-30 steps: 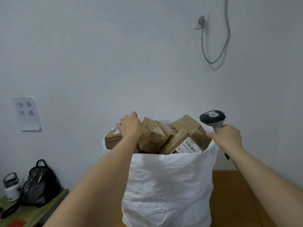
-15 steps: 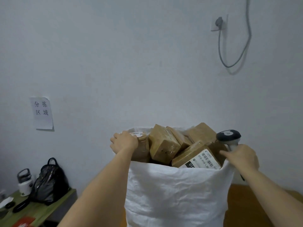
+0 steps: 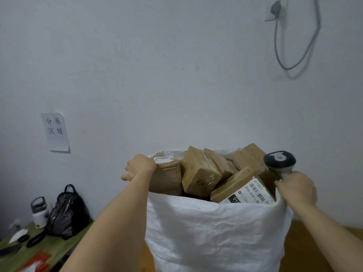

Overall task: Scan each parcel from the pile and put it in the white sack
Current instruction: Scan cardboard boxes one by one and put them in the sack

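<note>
Nearest the camera, the white sack (image 3: 212, 232) fills the lower middle of the view, its woven wall creased and its mouth held up. The left hand (image 3: 140, 167) grips the rim at the left, fingers curled over the edge just beside a parcel with a small barcode strip. The right hand (image 3: 296, 188) holds the right rim and, in the same closed fist, the handle of the barcode scanner (image 3: 279, 160), whose dark head stands above the knuckles. Inside, brown cardboard parcels (image 3: 199, 171) are heaped past the rim, tilted against each other; one at the right shows a shipping label (image 3: 253, 191). The pile to scan from is out of sight. The sack looks full, so the step seems to be lifting or shifting it; the next move likely calls for a firm, even pull on both sides, lest the top boxes tumble out. Farther left, a low table (image 3: 59, 246) carries a black bag (image 3: 67, 213) and bottle (image 3: 39, 212); a paper sign (image 3: 55, 132) hangs on the far wall.
</note>
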